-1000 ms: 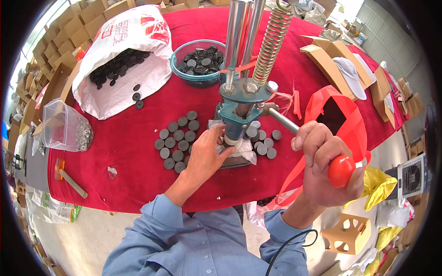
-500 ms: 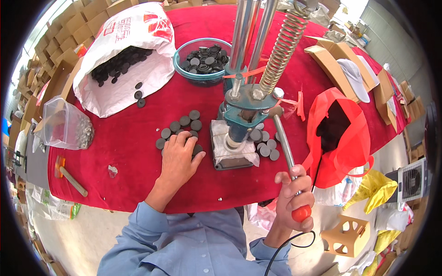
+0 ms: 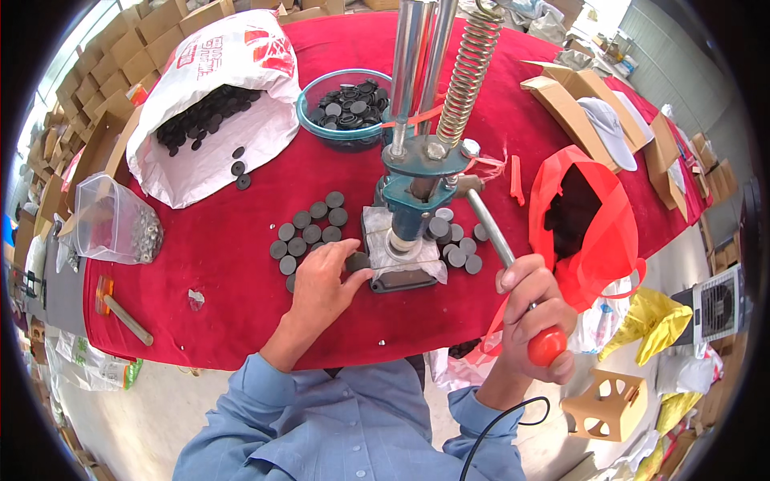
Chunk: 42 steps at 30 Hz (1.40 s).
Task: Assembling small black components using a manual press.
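Note:
My left hand (image 3: 322, 279) pinches a dark round disc (image 3: 358, 261) between thumb and fingers, just left of the press base. Beside and beyond those fingers lie several loose discs (image 3: 311, 234) on the red cloth. My right hand (image 3: 533, 317) wraps around the metal lever (image 3: 491, 228), above its red ball knob (image 3: 548, 346). That lever belongs to a green hand press (image 3: 413, 196) with a tall coil spring (image 3: 469, 76). White cloth (image 3: 378, 240) covers its base under the ram. More discs (image 3: 457, 256) are heaped right of the base.
A white sack (image 3: 265, 132) spilling black discs and a blue-rimmed bowl (image 3: 301, 108) of discs stand behind. At left are a clear plastic tub (image 3: 100, 216) and a hammer (image 3: 128, 319). A red bag (image 3: 618, 224), cardboard box (image 3: 573, 112) and grey cap (image 3: 607, 132) sit at right.
My left hand has moved slightly right toward the press base, with a disc now visible in its pinch. My right hand and the lever's knob end have shifted right; the view has shifted a little.

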Each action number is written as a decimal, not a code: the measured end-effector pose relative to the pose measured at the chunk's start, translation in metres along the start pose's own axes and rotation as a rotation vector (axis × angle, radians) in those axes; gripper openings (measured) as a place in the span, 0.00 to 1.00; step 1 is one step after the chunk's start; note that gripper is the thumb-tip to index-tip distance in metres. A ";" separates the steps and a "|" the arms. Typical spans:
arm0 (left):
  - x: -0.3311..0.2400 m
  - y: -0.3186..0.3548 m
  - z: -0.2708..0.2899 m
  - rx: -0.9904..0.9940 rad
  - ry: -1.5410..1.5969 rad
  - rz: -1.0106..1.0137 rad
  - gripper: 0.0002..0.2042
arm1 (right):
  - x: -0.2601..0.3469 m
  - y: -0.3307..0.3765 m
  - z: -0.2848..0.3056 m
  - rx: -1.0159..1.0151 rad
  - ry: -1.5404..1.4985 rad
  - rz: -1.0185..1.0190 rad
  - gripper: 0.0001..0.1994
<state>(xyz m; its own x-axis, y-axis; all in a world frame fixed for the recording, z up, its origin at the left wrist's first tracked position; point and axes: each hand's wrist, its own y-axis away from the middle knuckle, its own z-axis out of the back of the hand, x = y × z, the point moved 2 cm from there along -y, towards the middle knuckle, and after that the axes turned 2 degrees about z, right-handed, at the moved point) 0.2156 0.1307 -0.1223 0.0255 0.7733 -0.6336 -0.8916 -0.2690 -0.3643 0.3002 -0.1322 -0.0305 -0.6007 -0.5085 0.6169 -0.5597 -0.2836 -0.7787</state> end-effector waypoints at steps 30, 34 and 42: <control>-0.014 -0.036 -0.041 -0.069 0.138 -0.101 0.31 | 0.011 -0.060 -0.005 0.027 -0.035 -0.083 0.35; -0.016 -0.035 -0.039 -0.103 0.144 -0.124 0.30 | 0.008 -0.057 -0.005 0.020 -0.021 -0.069 0.35; -0.017 -0.031 -0.034 -0.118 0.178 -0.122 0.28 | 0.003 -0.036 -0.011 -0.027 -0.069 -0.022 0.35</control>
<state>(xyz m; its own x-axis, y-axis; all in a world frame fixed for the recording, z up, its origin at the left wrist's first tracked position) 0.2581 0.1065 -0.1237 0.2181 0.6934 -0.6868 -0.8181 -0.2538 -0.5161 0.3120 -0.1147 0.0010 -0.5478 -0.5580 0.6234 -0.5880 -0.2733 -0.7613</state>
